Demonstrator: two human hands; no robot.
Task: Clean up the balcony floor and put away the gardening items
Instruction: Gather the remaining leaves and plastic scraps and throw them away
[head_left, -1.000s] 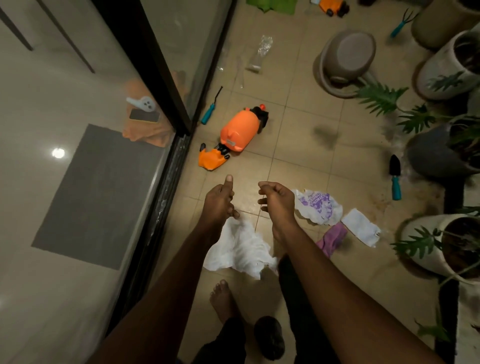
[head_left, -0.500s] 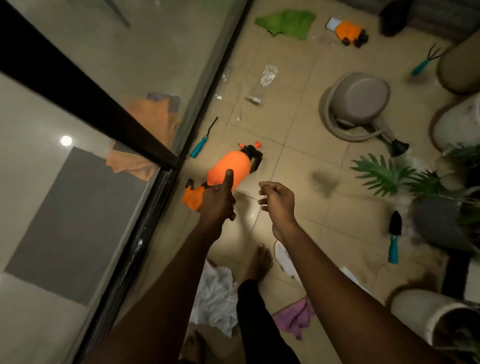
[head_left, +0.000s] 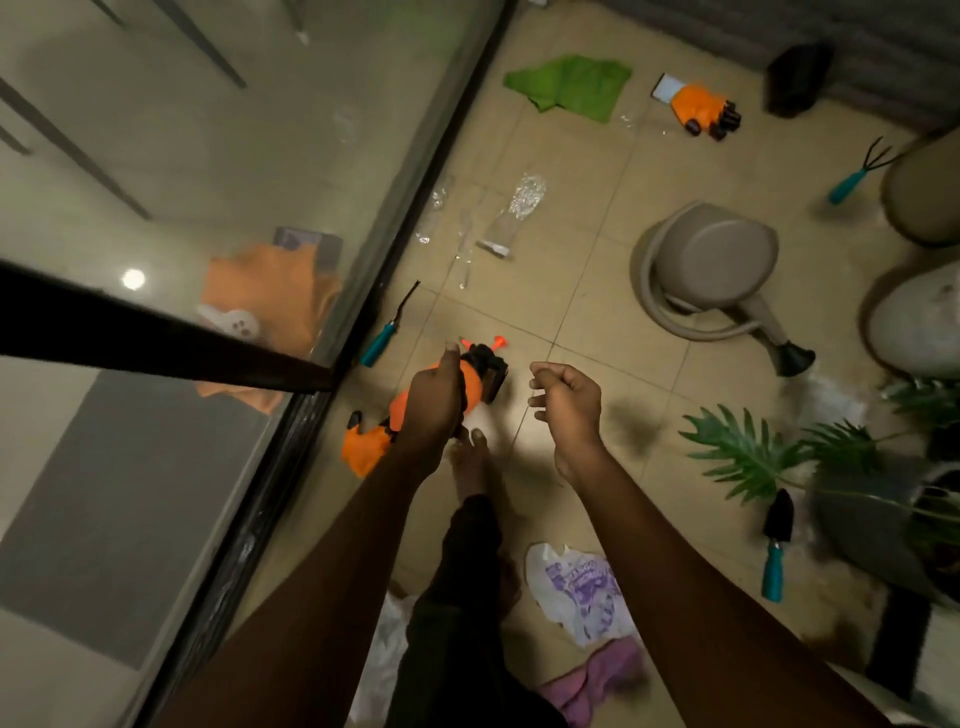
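I stand on the tiled balcony floor (head_left: 582, 322). My left hand (head_left: 434, 402) is a fist with the thumb up, held in the air over an orange pressure sprayer (head_left: 475, 387) lying on the floor, and holds nothing. My right hand (head_left: 566, 405) hovers beside it with curled fingers and holds nothing. An orange glove (head_left: 363, 447) lies by the sprayer. Scattered around are a teal-handled tool (head_left: 382, 340), a trowel (head_left: 776, 540), a hand rake (head_left: 857, 171), a green cloth (head_left: 569, 85), clear wrappers (head_left: 514, 213) and a tipped watering can (head_left: 711, 265).
A glass sliding door (head_left: 405, 218) runs along the left. Plant pots (head_left: 919, 317) and leafy plants (head_left: 753, 452) crowd the right side. A printed plastic bag (head_left: 576, 587), a pink cloth (head_left: 597, 675) and a white cloth (head_left: 382, 654) lie near my feet. Another orange glove (head_left: 698, 106) lies far back.
I have stepped forward: the white cloth, bag and pink cloth slid back toward my feet, the sprayer now lies under my left hand. Both hands kept their curled pose.
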